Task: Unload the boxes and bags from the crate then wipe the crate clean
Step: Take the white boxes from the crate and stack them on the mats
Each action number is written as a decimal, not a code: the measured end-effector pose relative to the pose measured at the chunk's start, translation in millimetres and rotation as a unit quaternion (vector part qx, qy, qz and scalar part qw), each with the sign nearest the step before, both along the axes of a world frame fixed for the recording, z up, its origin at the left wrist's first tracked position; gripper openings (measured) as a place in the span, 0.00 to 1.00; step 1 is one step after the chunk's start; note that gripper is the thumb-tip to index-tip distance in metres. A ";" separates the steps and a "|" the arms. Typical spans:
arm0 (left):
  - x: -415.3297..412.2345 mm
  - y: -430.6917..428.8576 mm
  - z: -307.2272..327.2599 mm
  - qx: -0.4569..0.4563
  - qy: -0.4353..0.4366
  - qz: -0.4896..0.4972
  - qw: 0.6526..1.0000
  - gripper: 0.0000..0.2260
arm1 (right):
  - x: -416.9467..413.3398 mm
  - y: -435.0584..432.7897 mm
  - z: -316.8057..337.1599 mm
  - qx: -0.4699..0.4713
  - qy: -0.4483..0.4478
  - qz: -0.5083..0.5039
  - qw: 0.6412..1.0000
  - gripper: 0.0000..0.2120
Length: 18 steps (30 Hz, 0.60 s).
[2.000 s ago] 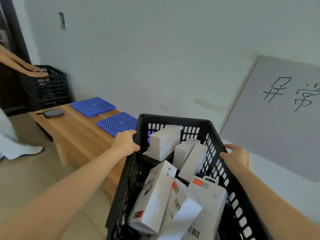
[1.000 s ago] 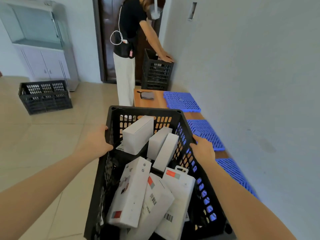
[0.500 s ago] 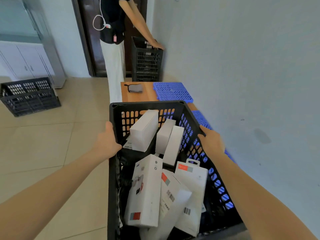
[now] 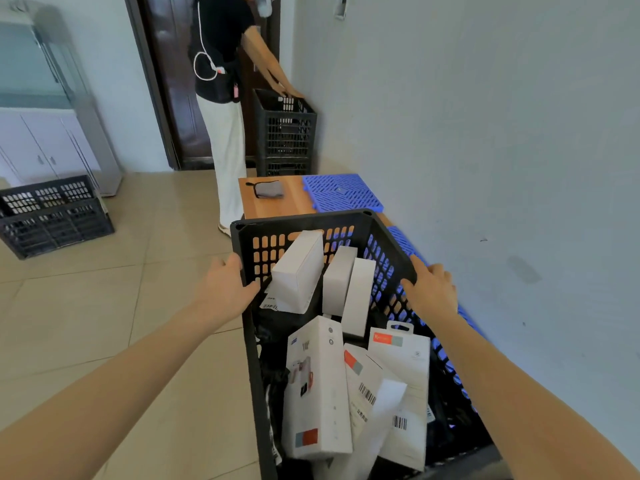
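Observation:
A black slotted crate (image 4: 301, 220) hangs in front of me, held at both sides. My left hand (image 4: 225, 289) grips its left rim and my right hand (image 4: 431, 289) grips its right rim. Inside lie several white boxes: plain ones (image 4: 299, 270) leaning at the far end, and printed ones with barcodes (image 4: 320, 389) nearer me. Dark bags (image 4: 277, 327) show beneath the boxes along the left wall. The crate's far end is over a low wooden table (image 4: 273, 206).
Blue plastic grid mats (image 4: 341, 192) and a grey pouch (image 4: 268, 188) lie on the table along the right wall. Another person stands at the table's far end with hands on stacked black crates (image 4: 285, 136). One more black crate (image 4: 52, 213) sits on the tiled floor, left.
I have turned left with the crate, so the view swung from the wall and lettered board to the room's length. Both hands stayed on the rims; the crate's far end came over the table.

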State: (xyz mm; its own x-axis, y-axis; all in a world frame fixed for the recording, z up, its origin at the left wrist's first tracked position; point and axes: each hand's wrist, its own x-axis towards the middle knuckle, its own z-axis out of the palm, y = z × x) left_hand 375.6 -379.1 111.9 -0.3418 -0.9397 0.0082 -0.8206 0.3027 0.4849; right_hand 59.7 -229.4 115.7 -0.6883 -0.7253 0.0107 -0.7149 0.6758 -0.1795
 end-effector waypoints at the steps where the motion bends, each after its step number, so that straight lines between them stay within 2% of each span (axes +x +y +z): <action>1: 0.7 -3.4 0.8 -0.009 -0.005 -0.003 1.000 0.16 | 5.0 0.8 1.7 -0.014 0.005 -0.008 1.000 0.27; 3: 2.4 -10.0 0.8 -0.023 0.005 -0.019 1.000 0.14 | 15.2 0.3 5.7 -0.047 0.015 -0.026 0.998 0.25; 5: 3.9 -18.2 1.8 -0.042 0.057 -0.048 0.996 0.12 | 26.4 -3.6 10.9 -0.075 0.021 -0.041 0.996 0.23; 8: 5.6 -36.0 9.1 -0.046 0.110 -0.133 0.984 0.07 | 47.4 -17.2 18.8 -0.113 0.010 -0.054 0.992 0.21; 10: 5.4 -49.6 15.0 -0.022 0.147 -0.198 0.969 0.05 | 64.5 -30.9 20.9 -0.133 -0.017 -0.060 0.989 0.20; 13: 4.0 -67.6 19.4 0.005 0.170 -0.269 0.948 0.08 | 96.0 -55.9 19.9 -0.157 -0.071 -0.064 0.983 0.20; 18: -0.6 -91.3 19.5 0.048 0.178 -0.331 0.925 0.12 | 149.5 -99.4 14.2 -0.164 -0.170 -0.036 0.971 0.25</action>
State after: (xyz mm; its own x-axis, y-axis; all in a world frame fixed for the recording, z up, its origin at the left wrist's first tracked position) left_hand 375.0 -470.5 131.4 -0.8350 -0.5269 0.1587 -0.2530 0.6238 0.7395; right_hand 209.2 -328.8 129.9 -0.7417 -0.6707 -0.0046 -0.5287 0.5889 -0.6113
